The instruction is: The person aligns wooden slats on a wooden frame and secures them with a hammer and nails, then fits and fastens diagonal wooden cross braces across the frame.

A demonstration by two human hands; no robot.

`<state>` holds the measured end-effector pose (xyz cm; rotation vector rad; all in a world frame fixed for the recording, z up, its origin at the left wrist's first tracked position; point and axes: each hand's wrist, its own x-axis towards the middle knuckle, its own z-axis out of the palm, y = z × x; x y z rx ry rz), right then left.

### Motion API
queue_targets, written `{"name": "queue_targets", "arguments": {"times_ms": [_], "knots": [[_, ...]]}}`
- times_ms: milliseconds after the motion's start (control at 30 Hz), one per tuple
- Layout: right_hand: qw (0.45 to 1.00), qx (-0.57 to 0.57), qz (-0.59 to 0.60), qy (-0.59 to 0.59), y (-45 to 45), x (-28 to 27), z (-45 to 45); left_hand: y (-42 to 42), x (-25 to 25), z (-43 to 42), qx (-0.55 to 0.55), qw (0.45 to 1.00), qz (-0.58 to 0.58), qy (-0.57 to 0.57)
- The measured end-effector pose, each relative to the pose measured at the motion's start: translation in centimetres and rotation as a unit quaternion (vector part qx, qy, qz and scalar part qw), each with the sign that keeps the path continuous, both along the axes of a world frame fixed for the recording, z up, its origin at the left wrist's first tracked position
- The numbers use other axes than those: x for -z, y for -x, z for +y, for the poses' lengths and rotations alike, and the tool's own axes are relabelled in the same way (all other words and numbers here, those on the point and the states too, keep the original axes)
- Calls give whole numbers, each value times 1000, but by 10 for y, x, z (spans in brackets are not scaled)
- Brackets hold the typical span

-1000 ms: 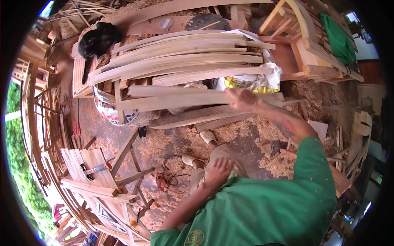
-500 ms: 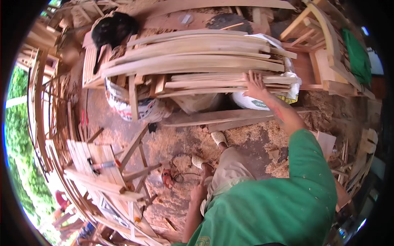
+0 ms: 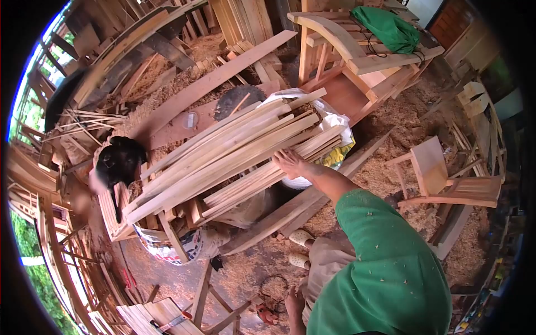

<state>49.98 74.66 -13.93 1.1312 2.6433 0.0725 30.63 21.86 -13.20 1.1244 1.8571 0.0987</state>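
Note:
My right hand [image 3: 289, 162] reaches forward onto a bundle of thin wooden strips [image 3: 245, 188], its fingers bent over their upper edges. Longer, slightly curved wooden boards [image 3: 218, 159] lie stacked just beyond it. Strips and boards rest across stuffed sacks, a printed one [image 3: 181, 244] at the left and a white and yellow one [image 3: 339, 154] at the right. Low beside my knee hangs my left hand [image 3: 293, 303], near the trouser leg; its fingers are too small and partly hidden to read.
A black animal [image 3: 120, 162] sits left of the boards. A wooden chair [image 3: 357, 61] with a green cloth [image 3: 388, 29] stands at the far right. Another wooden chair frame [image 3: 432, 170] lies nearer. A long plank [image 3: 296, 212] lies before the sacks; shavings cover the floor. A hammer [image 3: 177, 320] is at lower left.
The view has swung to the right, bringing more of both chairs into sight. My right hand stays on the strips, its fingers now closer together. My left hand remains by the knee.

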Motion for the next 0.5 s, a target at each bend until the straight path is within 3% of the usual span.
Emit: {"name": "queue_targets", "arguments": {"times_ms": [200,300,367,433,500], "knots": [[999,-24,46,6,-15,-5,-17,12,12,-41,-52,998,-27,14],[997,22,56,41,-41,-42,-51,21,29,-62,-51,998,14,17],[987,50,-13,150,-61,-81,-82,25,44,-84,-101,995,-16,13],[969,119,42,214,-85,-115,-114,28,52,-96,-96,995,14,35],[975,123,119,143,-116,-126,-141,30,59,-112,-99,995,24,19]]}}
